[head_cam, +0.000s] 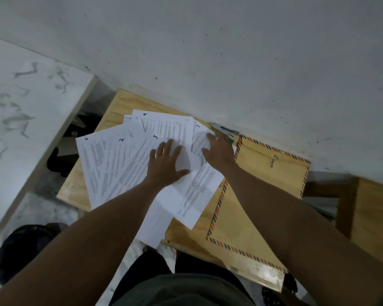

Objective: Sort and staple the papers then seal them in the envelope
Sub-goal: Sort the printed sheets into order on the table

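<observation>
Papers [124,164], printed sheets with handwritten numbers at their top corners, are lying fanned out and overlapping across the left part of a small wooden table [75,188] that is standing against a grey wall [230,62]. The left hand [167,165] is lying flat on the fan with fingers spread, pressing on the sheets near the one marked 3. The right hand [218,151] is resting palm down on the sheet marked 1 at the right edge of the fan, fingers fairly straight and pointing toward the wall. A brown envelope [259,191] with a striped border is lying on the right of the table, partly under the papers. A stapler [224,130] is sitting by the wall, just beyond the right fingertips.
</observation>
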